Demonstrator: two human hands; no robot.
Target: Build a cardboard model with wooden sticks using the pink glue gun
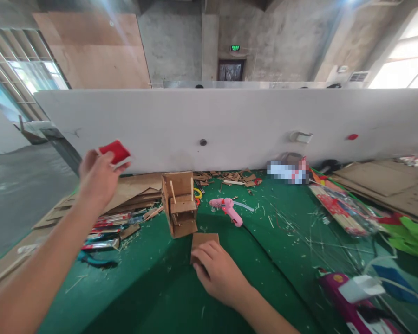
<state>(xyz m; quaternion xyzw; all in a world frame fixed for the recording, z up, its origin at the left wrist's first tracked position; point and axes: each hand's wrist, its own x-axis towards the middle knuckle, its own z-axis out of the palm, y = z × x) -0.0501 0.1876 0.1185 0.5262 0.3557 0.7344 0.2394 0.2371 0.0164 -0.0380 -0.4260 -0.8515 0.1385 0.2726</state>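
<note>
My left hand [98,177] is raised above the left side of the green mat [153,287], its fingers closed on a small red and white object [114,151]. On the mat, my right hand [218,272] rests with fingers curled on a flat brown cardboard piece [204,241]. Just beyond that piece stands a small cardboard model [179,209] with thin wooden sticks in it. A pink glue gun [229,209] lies to the model's right.
Cardboard sheets [132,195] and packets of sticks [106,232] lie at the left. Cardboard scraps [230,177] sit along the white partition [230,125]. A stick packet [341,208], more cardboard [386,183], green bags [409,236] and a purple tool [351,301] crowd the right.
</note>
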